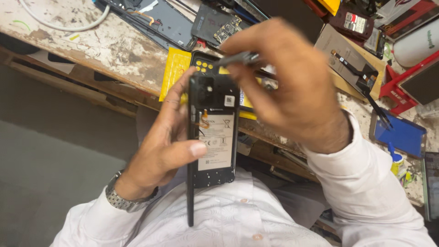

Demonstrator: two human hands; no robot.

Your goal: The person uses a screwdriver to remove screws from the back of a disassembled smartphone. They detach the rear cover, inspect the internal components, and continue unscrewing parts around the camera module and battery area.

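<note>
My left hand [167, 146] holds an opened phone [213, 132] upright, back cover off, pale battery [217, 144] exposed; thumb pressed on the battery, fingers behind the left edge. Metal watch [120, 197] on that wrist. My right hand [288, 82] hovers over the phone's top, grip closed on a thin grey tool [238, 58], blurred, tip hard to make out. White sleeves on both arms. Behind: stained worktop [105, 45] with a yellow sheet [174, 68], dark phone parts [215, 23], a white cable [64, 25], a blue screen panel [402, 135] at right.
</note>
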